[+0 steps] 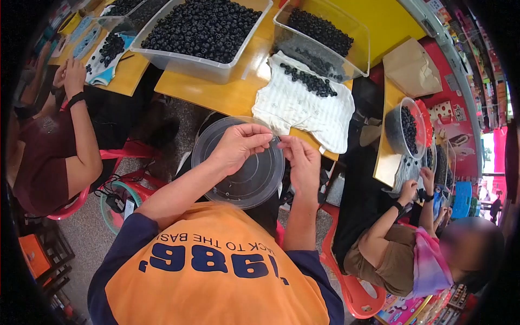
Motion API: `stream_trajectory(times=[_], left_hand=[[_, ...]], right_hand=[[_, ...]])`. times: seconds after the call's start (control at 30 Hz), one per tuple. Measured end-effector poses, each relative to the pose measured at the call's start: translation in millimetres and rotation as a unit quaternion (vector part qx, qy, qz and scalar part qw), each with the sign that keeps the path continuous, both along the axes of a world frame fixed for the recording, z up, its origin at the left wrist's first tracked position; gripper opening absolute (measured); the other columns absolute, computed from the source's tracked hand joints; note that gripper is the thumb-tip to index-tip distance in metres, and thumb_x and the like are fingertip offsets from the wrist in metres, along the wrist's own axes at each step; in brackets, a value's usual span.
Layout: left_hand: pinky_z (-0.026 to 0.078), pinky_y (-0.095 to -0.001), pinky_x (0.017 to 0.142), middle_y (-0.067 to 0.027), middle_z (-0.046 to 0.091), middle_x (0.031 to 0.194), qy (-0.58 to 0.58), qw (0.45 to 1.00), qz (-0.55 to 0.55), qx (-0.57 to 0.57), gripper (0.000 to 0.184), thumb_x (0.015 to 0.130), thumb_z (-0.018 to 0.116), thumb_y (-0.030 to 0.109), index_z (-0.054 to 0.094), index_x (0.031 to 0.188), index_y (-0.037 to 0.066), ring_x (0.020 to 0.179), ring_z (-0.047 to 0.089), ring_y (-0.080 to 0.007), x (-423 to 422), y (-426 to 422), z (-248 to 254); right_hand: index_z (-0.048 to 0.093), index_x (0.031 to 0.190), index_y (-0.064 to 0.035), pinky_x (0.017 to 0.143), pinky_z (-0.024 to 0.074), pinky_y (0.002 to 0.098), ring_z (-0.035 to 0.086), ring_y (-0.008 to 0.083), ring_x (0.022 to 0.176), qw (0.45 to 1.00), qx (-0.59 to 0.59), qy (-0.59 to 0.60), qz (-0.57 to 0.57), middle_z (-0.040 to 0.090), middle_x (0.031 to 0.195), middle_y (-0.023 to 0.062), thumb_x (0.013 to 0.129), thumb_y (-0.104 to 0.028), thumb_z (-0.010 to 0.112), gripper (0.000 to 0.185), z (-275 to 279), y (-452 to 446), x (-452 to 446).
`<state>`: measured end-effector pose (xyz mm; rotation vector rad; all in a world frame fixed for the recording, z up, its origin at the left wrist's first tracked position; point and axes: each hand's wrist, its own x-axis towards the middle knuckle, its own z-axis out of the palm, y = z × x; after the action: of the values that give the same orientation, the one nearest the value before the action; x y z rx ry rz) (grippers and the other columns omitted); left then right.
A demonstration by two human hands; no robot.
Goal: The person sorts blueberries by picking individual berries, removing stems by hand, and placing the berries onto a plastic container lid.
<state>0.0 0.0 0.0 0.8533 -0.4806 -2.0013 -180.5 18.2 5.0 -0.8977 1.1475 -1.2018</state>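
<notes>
My left hand point(242, 145) and my right hand point(301, 160) almost meet at the fingertips, both closed in a pinch. Something tiny seems to be between them, too small to make out. Below them, on my lap, is a round clear plastic tub or lid point(238, 187) with a few small bits in it. Just ahead, a white cloth point(295, 105) hangs a little over the table edge. A cluster of small black round pieces point(311, 81) lies on its far part.
A large clear bin point(203, 67) heaped with black pieces and a second clear bin point(360, 51) stand on the yellow table point(184, 84). People sit at left point(49, 146) and right point(390, 260). Near the right-hand person is a round tub point(395, 130). Red stools point(357, 295) stand nearby.
</notes>
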Motion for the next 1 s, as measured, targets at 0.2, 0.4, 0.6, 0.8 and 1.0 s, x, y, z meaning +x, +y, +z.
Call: stream_trajectory(times=[0.2,0.4,0.6,0.8,1.0], left_hand=[[0.047,-0.0198,0.071,-0.0017,0.066,0.087,-0.156,0.971,0.000,-0.180,0.014,0.080,0.071,0.004,0.068,0.093,0.000,0.077,0.060,-0.0067,5,2,6],[0.047,-0.0196,0.071,-0.0012,0.062,0.086,-0.162,0.968,0.013,-0.192,0.012,0.080,0.070,0.004,0.070,0.091,-0.001,0.077,0.059,-0.0065,-2,13,7],[0.046,-0.0197,0.072,-0.0011,0.060,0.088,-0.155,0.964,0.043,-0.210,0.013,0.081,0.069,0.004,0.070,0.092,-0.001,0.078,0.057,-0.0069,-12,18,9],[0.048,-0.0204,0.072,-0.0020,0.058,0.093,-0.125,0.970,0.033,-0.204,0.014,0.080,0.068,0.003,0.069,0.093,-0.002,0.079,0.059,-0.0082,-11,20,7],[0.049,-0.0206,0.072,-0.0024,0.056,0.095,-0.126,0.969,0.030,-0.211,0.014,0.080,0.068,0.002,0.069,0.093,-0.002,0.080,0.060,-0.0091,-12,18,6]], right_hand=[[0.067,0.093,0.0045,0.060,0.0374,0.0205,0.047,0.0074,0.065,0.998,-0.008,-0.041,0.044,0.066,0.080,0.0065,0.091,-0.013,0.059,0.020,-2,0,15],[0.067,0.094,0.0048,0.064,0.0449,0.0219,0.056,0.0096,0.070,0.994,0.019,-0.103,0.035,0.067,0.082,0.0079,0.085,-0.005,0.064,0.013,0,13,14],[0.066,0.099,0.0051,0.065,0.0461,0.0220,0.057,0.0104,0.071,0.993,-0.009,-0.115,-0.035,0.066,0.086,0.0069,0.088,-0.004,0.061,0.015,-7,23,19],[0.064,0.104,0.0045,0.065,0.0460,0.0240,0.055,0.0105,0.070,0.951,0.067,-0.295,0.066,0.065,0.088,0.0081,0.092,-0.008,0.057,0.019,-13,24,12],[0.064,0.099,0.0032,0.063,0.0441,0.0254,0.053,0.0107,0.068,0.941,0.092,-0.322,0.052,0.064,0.087,0.0090,0.093,-0.014,0.057,0.019,-17,26,14]])
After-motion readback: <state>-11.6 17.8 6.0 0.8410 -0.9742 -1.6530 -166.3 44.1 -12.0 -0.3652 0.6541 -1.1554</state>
